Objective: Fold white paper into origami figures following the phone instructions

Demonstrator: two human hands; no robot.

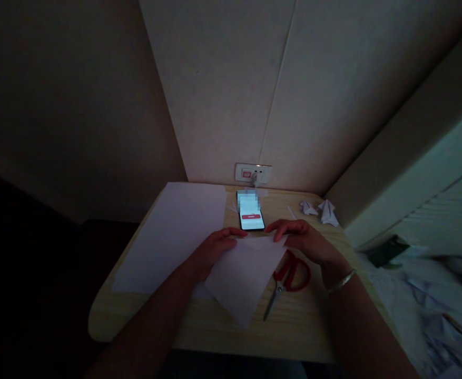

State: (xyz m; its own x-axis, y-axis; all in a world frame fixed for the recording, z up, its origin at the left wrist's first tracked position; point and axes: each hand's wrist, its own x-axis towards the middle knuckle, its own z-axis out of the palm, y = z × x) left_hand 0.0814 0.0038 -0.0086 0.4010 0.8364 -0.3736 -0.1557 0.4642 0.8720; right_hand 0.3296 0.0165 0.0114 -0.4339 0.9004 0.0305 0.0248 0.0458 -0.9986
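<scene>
A sheet of white paper [244, 281] is between my two hands, its upper edge folded over and its lower corner pointing toward me. My left hand [215, 250] pinches the upper left of this paper, and my right hand [300, 237] pinches its upper right. Just beyond the paper lies a phone [251, 211] with its screen lit. Red-handled scissors [288, 276] rest beside the paper, below my right hand, their blades toward me. Larger white sheets [175, 226] lie flat to the left, partly behind my left forearm.
Two small folded paper shapes [308, 207] [327, 212] lie at the back right of the wooden table [294, 329]. A wall socket [253, 173] with a plug in it is behind the phone. To the right are rumpled cloth [432, 300] and a dark green packet [389, 251].
</scene>
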